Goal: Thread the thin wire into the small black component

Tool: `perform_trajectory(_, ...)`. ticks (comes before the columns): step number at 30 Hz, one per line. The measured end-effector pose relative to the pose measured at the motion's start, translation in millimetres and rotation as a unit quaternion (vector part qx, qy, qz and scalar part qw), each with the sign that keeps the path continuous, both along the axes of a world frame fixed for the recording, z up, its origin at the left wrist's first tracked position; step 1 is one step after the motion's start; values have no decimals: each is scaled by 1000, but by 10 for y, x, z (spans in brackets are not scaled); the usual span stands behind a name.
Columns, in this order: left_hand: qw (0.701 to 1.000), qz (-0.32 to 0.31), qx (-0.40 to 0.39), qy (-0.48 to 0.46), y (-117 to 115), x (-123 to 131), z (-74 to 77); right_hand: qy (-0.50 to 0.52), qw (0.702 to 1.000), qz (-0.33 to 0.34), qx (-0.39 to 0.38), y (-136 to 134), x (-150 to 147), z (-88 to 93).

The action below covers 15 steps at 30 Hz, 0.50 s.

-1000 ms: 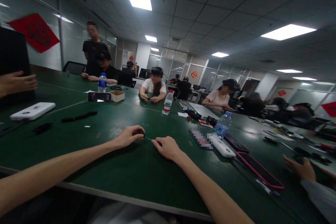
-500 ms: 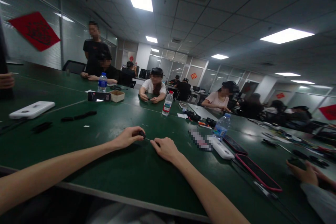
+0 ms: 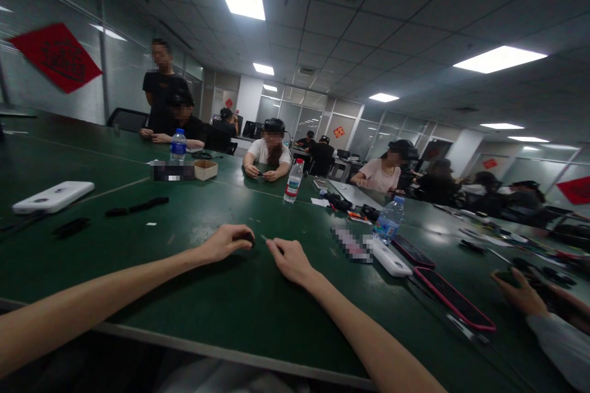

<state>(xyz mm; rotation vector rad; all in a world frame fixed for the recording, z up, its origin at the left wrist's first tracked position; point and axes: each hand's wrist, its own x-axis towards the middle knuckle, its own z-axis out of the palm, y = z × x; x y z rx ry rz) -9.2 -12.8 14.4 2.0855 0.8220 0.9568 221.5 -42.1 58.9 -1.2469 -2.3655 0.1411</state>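
My forearms reach in over the near edge of the green desk [image 3: 203, 319], and my two hands meet well in from it. My left hand [image 3: 224, 244] is closed at the fingertips, pinching a small black piece [image 3: 249, 239] between thumb and fingers, low over the desk; whether the piece rests on the top I can't tell. My right hand [image 3: 294, 261] is closed too, thumb and forefinger gripping a thin tool [image 3: 263, 237] whose tip points at the piece, with a narrow gap between them. The rest of the tool is hidden in my grip.

Farther from the near edge than my hands, a red-capped bottle [image 3: 293, 183] stands upright, and an open box [image 3: 206, 170] sits towards the far edge. To my left lie black strips [image 3: 148, 204], a white scrap [image 3: 150, 224] and a white device [image 3: 55, 196]. To my right, a blue-capped bottle [image 3: 389, 221] stands beside another white device [image 3: 391, 259], and a pink-edged phone [image 3: 454, 298] lies nearer the near edge. Beyond the phone is a co-worker's hand [image 3: 523, 293].
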Motion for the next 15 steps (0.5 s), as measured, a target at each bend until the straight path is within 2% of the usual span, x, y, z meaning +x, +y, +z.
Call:
perform_trajectory(3, 997, -14, 42, 64, -35, 20, 17, 139, 986, -38, 79, 80, -6, 158)
perform_trajectory(5, 998, -2, 41, 50, -43, 22, 24, 149, 982, -53, 103, 127, 51, 210)
perform_trajectory(8, 1000, 17, 21, -4, -26, 10, 18, 33, 997, -44, 53, 147, 198, 132)
perform_trajectory(11, 999, 17, 7, -33, -2, 0, 4, -92, 996, -20, -7, 120, 275, -27)
perform_trajectory(15, 999, 12, -1, -42, -10, -6, 12, -141, 990, -2, -10, 69, 166, -105)
